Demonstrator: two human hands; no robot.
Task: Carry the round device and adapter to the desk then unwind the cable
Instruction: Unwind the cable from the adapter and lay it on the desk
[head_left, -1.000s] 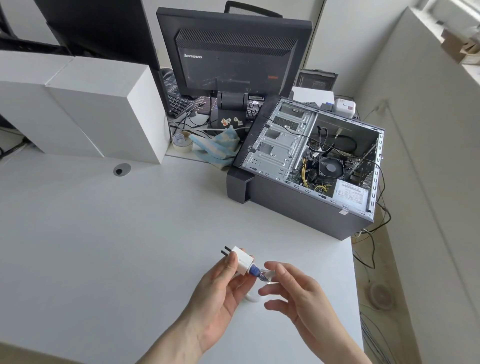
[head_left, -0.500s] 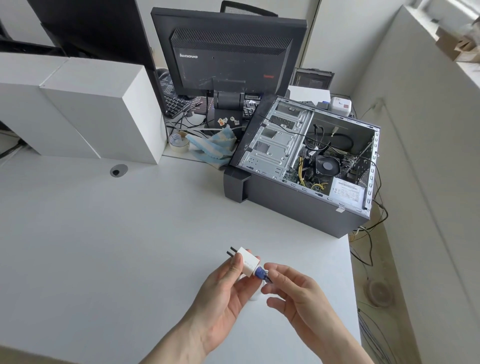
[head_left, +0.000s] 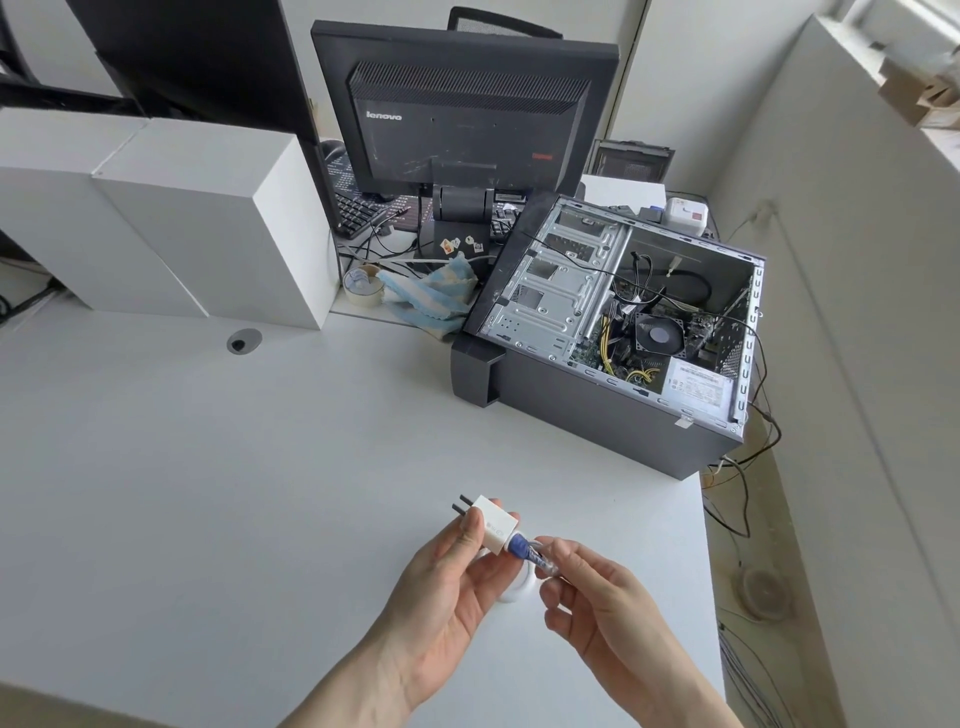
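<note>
A white plug adapter (head_left: 495, 525) with two black prongs pointing up-left is pinched in my left hand (head_left: 447, 597), above the white desk (head_left: 208, 493). A blue USB plug (head_left: 519, 546) sits in the adapter's end. My right hand (head_left: 602, 603) grips the clear cable (head_left: 543, 564) just behind that plug. The round white device (head_left: 519, 590) shows only as a curved edge between and below my hands, mostly hidden by them.
An open black computer case (head_left: 597, 384) lies on the desk at the right. A black monitor (head_left: 467, 109) stands behind it, with a tape roll (head_left: 362, 287) and blue cloth (head_left: 426, 299). White boxes (head_left: 197, 223) sit at the left. The desk's right edge is close to my right hand.
Both hands stay together over the desk's near right part. My right hand's fingers have slid slightly back along the cable, showing more of it behind the blue plug.
</note>
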